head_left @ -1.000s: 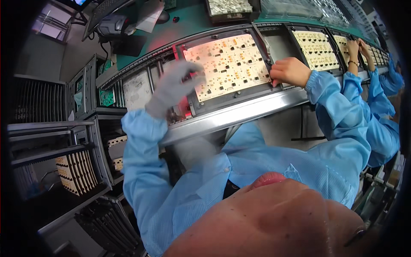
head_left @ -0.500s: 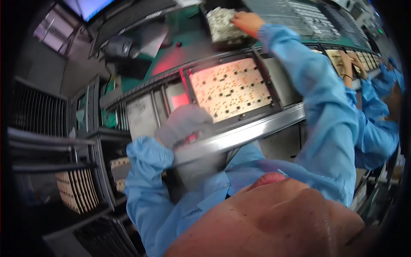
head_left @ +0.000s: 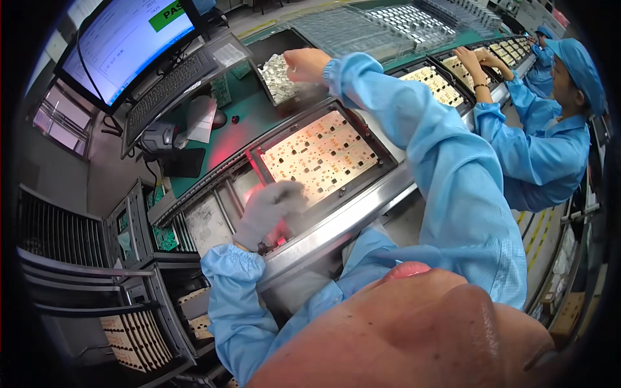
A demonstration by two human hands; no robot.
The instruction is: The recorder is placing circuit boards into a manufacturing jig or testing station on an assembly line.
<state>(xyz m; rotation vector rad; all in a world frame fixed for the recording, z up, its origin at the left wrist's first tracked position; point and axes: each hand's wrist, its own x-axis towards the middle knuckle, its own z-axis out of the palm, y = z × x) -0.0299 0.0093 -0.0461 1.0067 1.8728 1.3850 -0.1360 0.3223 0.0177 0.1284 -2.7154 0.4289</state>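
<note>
Over on the left, a black slotted rack stands beside the line, and nearer, a row of pale boards sits upright on a shelf. At the far left the monitor is lit, a green block in its upper corner, with the keyboard just to its right and a grey handheld scanner nearer in.

Here's the left hand, in a grey glove, at the near left corner of the circuit board. Its fingers are blurred and bent forward; whether they touch the board or pinch anything, I can't tell. Red light glows right there.

Far side, a dark box holds a heap of small silvery-white pieces, and the bare right hand is at it, fingers curled down over the heap. Pinching a piece? Can't tell from here.

Between the arms, that board lies flat, components up, in a black frame on the line, behind the shiny metal rail. Beyond are clear trays; to the right, another board, then a co-worker in blue, hands over a farther one.
</note>
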